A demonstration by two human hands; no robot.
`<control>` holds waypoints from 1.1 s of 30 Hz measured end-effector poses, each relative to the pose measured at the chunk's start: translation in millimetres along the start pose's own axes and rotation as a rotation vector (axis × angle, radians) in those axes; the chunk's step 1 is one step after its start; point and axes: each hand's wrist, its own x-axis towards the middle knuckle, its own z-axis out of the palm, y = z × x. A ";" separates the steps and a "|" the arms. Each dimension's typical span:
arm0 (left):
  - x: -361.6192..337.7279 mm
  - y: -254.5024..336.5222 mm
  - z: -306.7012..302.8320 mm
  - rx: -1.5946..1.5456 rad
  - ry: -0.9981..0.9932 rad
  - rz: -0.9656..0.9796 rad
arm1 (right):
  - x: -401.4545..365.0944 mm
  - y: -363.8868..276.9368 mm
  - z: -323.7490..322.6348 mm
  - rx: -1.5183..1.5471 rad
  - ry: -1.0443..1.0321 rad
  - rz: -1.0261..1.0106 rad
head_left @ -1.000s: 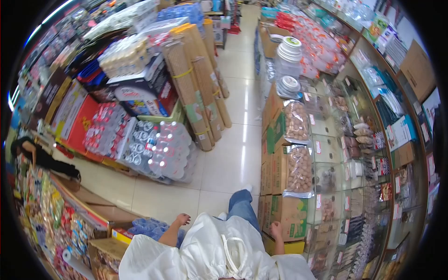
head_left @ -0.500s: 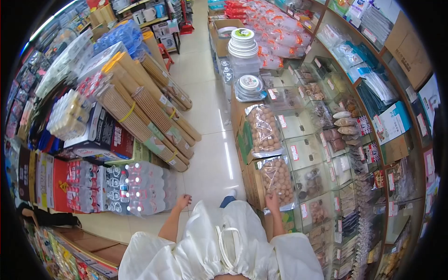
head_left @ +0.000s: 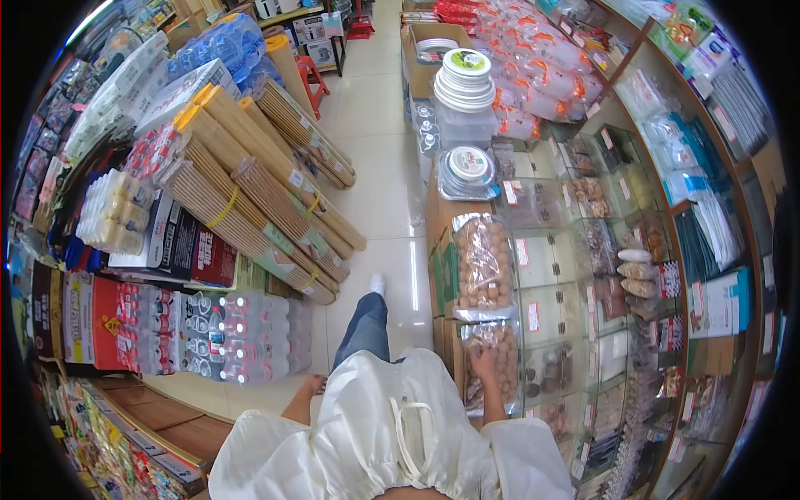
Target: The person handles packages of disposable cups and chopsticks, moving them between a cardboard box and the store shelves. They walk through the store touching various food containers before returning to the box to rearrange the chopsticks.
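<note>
My right hand [head_left: 481, 362] is over the near clear packet of round brown nuts [head_left: 497, 343], its fingers loosely apart and overlapping the wrap. Another such packet [head_left: 483, 262] lies just beyond it, both on cardboard boxes along the right side. Low by my left hip hangs my left hand [head_left: 315, 384], fingers loosely bent and nothing seen in it. Packs of bottled water [head_left: 250, 333] stand to its left. White blouse fabric [head_left: 358, 400] covers part of the view between my arms.
Glass-lidded bins [head_left: 550, 317] of dried goods line the right, below shelves of bagged items. Stacked plastic-wrapped plates [head_left: 465, 79] stand ahead. Rolled bamboo mats [head_left: 250, 200] lean out from the left. A tiled aisle [head_left: 387, 192] runs between, with a red stool [head_left: 312, 83] farther along.
I have moved forward, so the packets and shelves sit nearer. A leg in jeans has stepped ahead. My left hand has swung back toward my hip; my right hand is farther over the near packet.
</note>
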 end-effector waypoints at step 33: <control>256.6 464.2 -190.1 0.111 -0.173 0.050 | 297.0 -224.5 -19.4 0.050 -0.098 0.341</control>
